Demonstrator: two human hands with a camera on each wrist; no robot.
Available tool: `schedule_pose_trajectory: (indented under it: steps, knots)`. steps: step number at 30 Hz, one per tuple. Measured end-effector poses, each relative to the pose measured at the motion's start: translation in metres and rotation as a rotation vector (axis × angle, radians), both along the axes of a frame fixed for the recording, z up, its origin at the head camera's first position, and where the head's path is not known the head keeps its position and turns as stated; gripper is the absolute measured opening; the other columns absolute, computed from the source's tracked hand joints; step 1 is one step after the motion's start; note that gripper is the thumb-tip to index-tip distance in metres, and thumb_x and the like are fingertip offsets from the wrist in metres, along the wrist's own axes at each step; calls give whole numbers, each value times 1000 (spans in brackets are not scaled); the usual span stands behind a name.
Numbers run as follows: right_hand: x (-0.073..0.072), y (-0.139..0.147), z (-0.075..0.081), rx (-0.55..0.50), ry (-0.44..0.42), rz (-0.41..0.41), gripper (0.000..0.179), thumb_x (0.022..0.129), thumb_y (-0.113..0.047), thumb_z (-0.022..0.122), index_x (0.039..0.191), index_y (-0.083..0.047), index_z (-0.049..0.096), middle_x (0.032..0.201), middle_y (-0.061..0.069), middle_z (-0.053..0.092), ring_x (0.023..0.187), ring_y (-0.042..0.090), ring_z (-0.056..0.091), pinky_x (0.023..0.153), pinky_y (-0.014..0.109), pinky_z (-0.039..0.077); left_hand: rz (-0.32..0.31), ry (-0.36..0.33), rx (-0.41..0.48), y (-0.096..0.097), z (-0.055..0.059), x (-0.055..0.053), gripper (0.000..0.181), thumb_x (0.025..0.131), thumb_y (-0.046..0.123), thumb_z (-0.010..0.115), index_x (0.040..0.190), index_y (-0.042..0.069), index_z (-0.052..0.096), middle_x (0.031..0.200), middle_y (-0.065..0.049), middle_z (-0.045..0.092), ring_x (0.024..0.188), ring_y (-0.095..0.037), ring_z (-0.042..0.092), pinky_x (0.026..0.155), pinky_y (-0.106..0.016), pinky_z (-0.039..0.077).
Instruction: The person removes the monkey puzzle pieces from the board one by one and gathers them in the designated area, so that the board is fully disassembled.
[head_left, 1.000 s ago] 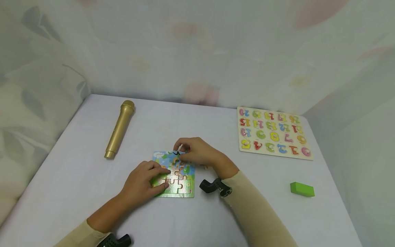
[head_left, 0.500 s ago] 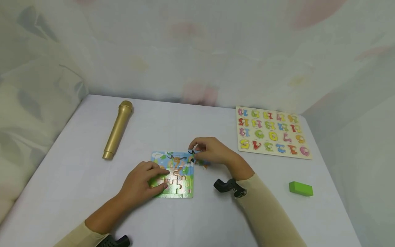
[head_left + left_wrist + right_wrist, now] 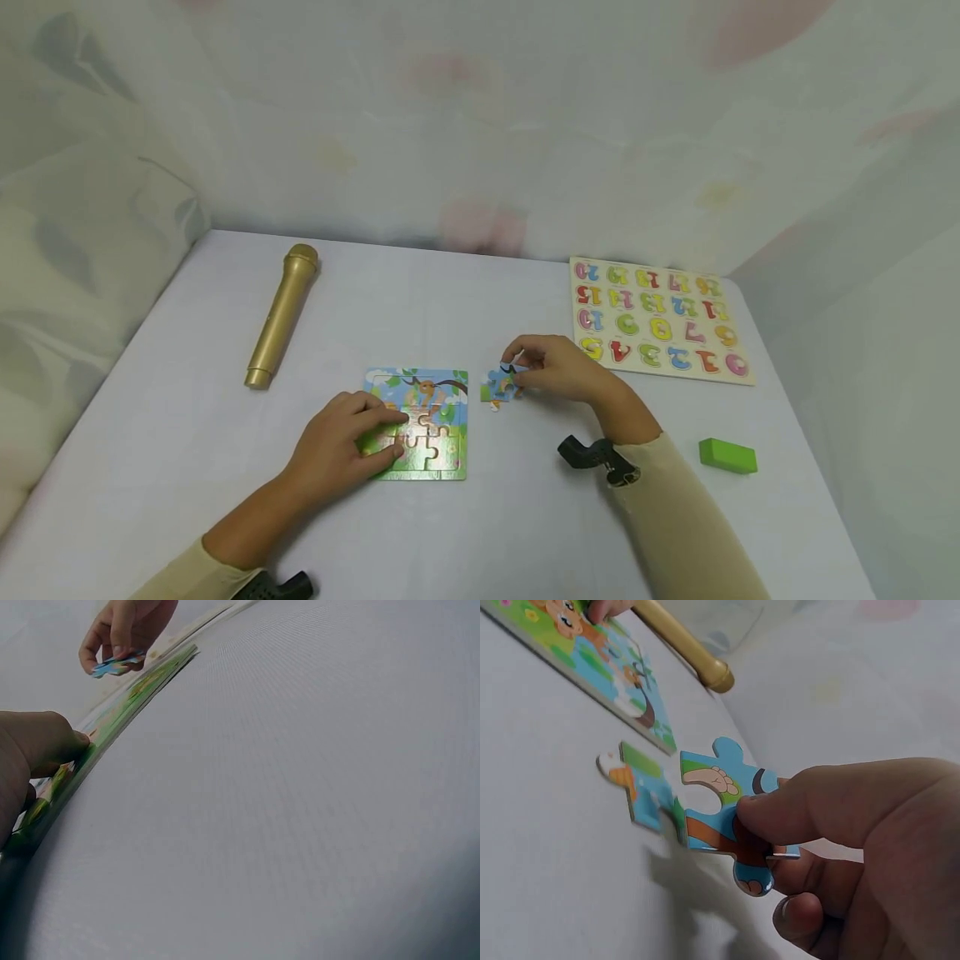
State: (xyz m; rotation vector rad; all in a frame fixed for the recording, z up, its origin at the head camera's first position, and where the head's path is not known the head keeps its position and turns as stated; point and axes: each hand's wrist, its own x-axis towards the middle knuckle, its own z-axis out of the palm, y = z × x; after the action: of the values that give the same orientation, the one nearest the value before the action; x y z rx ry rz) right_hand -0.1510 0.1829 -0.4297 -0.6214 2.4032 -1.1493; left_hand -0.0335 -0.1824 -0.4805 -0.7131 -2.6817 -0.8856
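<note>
1. Head view: our right hand point(image 3: 562, 367) is moving a puzzle piece point(image 3: 714, 826) rightward, clear of the puzzle board point(image 3: 462, 446); we are judging it unplaced.
2. Right thumb and fingers are pinching it, nearly closed, beside a loose piece point(image 3: 643, 787); contact is unclear.
3. Our left hand point(image 3: 341, 437), fingers spread, is resting on the board.
4. Right wrist view: its socket is facing left, tabs pointing up and down; no long axis is showing.

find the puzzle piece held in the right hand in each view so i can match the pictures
Head: puzzle piece just below and right of centre, pinched by the right hand.
Left wrist: puzzle piece near the top edge, left of centre.
Right wrist: puzzle piece around the middle, close up.
Shared landmark: the puzzle board, in all three views.
</note>
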Motion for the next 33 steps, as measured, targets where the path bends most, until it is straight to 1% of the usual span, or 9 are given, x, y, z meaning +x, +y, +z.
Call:
schedule_pose_trajectory:
  steps: [5,11,15,19,21,23,28,33]
  knots:
    - [4,15,-2,30,-18,-29,26,92,-8,77,113,-22,76,90,-1,67,83,21,58,75,36,49,-2,1,0,0,-1,-1,36,80,36,93,113,29,82,107,14,66,93,-8,53,72,-31,48]
    - [11,30,-3,48,-20,-49,24,91,-7,78,112,-21,77,86,-1,64,82,20,57,73,32,48,-7,-1,3,1,-2,-1,36,80,36,92,113,29,82,107,13,66,93,-8,53,72,-31,48]
    - [16,34,-2,64,-19,-56,24,91,-7,79,111,-20,77,85,-1,63,81,20,57,71,31,47,-6,6,-4,0,-2,-1,35,80,36,92,113,29,82,107,13,66,92,-8,52,72,-31,48]
    - [19,35,-2,102,-13,-71,24,91,-7,79,110,-22,77,84,-2,63,80,19,56,70,31,46,-7,11,-7,-1,-1,0,36,80,35,93,113,29,82,107,13,65,92,-8,52,72,-31,47]
    - [21,35,-4,123,1,-82,24,92,-8,78,110,-22,77,85,-2,63,81,19,56,71,31,46,-7,13,-8,-1,0,0,36,80,34,93,114,28,82,106,12,65,92,-8,52,72,-32,47]
    - [22,35,-5,139,27,-93,23,92,-8,78,110,-22,78,89,-4,67,82,19,57,72,32,47,-9,13,-8,-1,0,0,36,80,34,93,114,27,82,106,12,65,92,-8,52,72,-32,47]
    - [26,35,-8,160,129,-110,23,91,-9,81,112,-18,81,101,-8,72,83,17,56,73,32,48,-9,6,-13,0,1,0,36,80,34,93,114,27,82,107,11,65,92,-8,51,72,-31,47]
    - [28,34,-11,176,217,-117,24,89,-11,84,112,-19,84,99,-10,72,81,14,55,70,30,47,-6,9,-19,0,1,2,36,80,34,92,114,27,82,107,11,65,93,-9,52,72,-32,47]
